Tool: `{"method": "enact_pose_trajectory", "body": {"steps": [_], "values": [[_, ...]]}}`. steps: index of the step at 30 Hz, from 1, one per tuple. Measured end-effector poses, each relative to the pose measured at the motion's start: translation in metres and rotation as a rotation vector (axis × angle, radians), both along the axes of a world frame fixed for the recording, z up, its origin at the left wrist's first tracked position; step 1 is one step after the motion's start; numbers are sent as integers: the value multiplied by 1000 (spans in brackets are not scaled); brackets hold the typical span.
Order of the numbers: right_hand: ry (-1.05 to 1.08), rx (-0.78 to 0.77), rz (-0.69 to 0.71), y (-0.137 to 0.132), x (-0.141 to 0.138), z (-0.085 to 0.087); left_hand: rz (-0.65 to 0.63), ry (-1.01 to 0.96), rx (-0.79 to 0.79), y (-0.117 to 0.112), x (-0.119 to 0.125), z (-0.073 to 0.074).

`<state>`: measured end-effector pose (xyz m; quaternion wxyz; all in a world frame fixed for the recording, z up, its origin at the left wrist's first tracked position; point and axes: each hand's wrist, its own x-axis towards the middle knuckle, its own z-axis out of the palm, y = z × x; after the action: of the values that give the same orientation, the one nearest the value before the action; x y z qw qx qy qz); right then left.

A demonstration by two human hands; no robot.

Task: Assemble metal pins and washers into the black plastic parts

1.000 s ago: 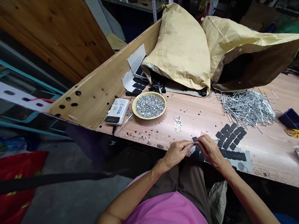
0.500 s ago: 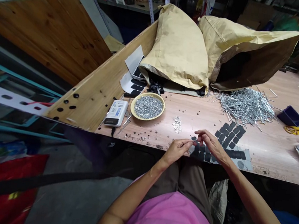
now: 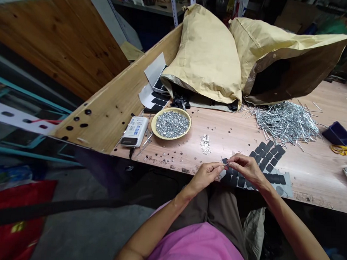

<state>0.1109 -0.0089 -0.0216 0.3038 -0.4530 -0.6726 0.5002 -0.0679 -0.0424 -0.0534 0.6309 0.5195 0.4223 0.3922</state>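
Over the table's front edge, my left hand (image 3: 206, 175) pinches a small thin piece at its fingertips, too small to name. My right hand (image 3: 246, 168) meets it there, thumb and fingers closed at the same spot. Beneath and beside them lie black rounded-square pads (image 3: 268, 154) in rows, some on a grey backing sheet (image 3: 288, 184). Left of the hands is a little patch of small silvery pieces (image 3: 205, 144). Farther left, a yellow bowl (image 3: 153, 129) holds a heap of small metal parts (image 3: 172, 124).
A pile of thin metal rods (image 3: 287, 122) lies at the right, beside a dark blue box (image 3: 337, 133) and a yellow band (image 3: 342, 150). Two large paper sacks (image 3: 209, 54) lie at the back. A white device (image 3: 135, 131) sits by the wooden side board (image 3: 117, 100).
My right hand's fingers have come down and closed at my left fingertips; before, they were raised and apart. My left hand has stayed nearly still.
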Motion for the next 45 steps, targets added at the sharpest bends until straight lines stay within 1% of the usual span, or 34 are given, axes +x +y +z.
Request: {"method": "enact_pose_trajectory", "body": {"steps": [2, 3, 5, 10, 13, 16, 19, 23, 25, 30, 33, 35, 41, 45], "values": [[4, 70, 14, 0, 1, 0, -142, -157, -236, 2, -3, 3], [0, 106, 24, 1, 2, 0, -185, -203, -315, 3, -4, 4], [-21, 165, 52, 2, 4, -1, -199, -242, -373, 4, -6, 5], [-139, 290, 94, 2, 6, -4, -148, -227, -308, 2, -3, 2], [-210, 365, 112, 0, 5, -3, -111, -186, -241, 1, -1, 0], [-257, 411, 141, -3, 5, -2, -59, -127, -165, 0, 1, -1], [-278, 446, 163, -5, 3, -1, -35, -70, -97, -2, 3, -2], [-255, 515, 105, -9, 0, -5, 33, 54, 45, -2, 5, -3], [-220, 495, 59, -12, -2, -8, 51, 82, 73, -2, 6, -2], [-57, 319, -82, -16, -5, -16, 30, -14, -32, -3, 8, 3], [-11, 234, -144, -18, -5, -17, 58, -23, -34, -3, 9, 5], [11, 197, -170, -18, -6, -18, 77, -4, 0, -3, 11, 5], [129, 75, -269, -24, -14, -26, 154, 116, 206, -1, 16, 4], [183, 46, -319, -26, -18, -32, 141, 152, 259, 1, 16, 6]]}}
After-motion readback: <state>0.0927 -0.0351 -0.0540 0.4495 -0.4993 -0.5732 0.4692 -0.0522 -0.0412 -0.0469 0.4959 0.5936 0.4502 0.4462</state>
